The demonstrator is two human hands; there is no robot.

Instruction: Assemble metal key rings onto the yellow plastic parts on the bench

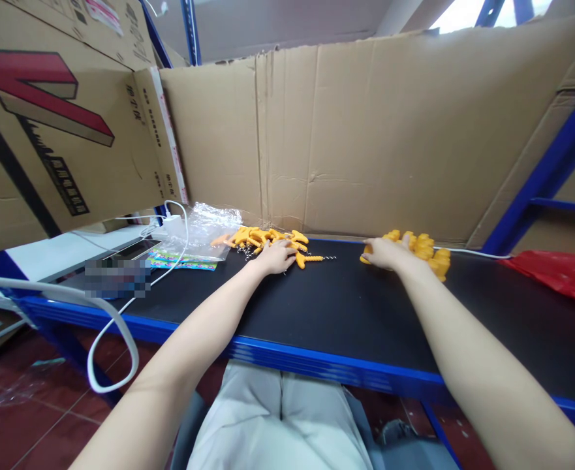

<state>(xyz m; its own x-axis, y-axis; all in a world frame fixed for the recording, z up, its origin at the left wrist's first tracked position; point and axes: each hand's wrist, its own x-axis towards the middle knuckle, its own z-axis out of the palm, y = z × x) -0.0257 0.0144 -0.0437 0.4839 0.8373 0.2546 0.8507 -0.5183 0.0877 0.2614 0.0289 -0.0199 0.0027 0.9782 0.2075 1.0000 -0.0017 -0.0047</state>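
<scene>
My left hand (pixel 276 256) rests on a pile of orange plastic pieces (pixel 255 236) with thin metal chains, its fingers apart and slightly bent over them. Just right of it, one orange piece (pixel 309 260) lies on the black tabletop with its twisted metal end pointing right. Farther right, my right hand (pixel 385 252) reaches over a cluster of chunky yellow-orange pieces (pixel 421 247), thumb and fingers spread. A yellow-orange bit shows below that thumb. My fingertips are partly hidden among the pieces on both sides.
Clear plastic bags (pixel 209 228) and a colourful packet (pixel 184 261) lie left of the pile. A white cable (pixel 115 320) loops over the front left edge. Cardboard (pixel 365 143) walls the back, a large box (pixel 72 117) stands left, and a red plastic bag (pixel 556 277) lies right.
</scene>
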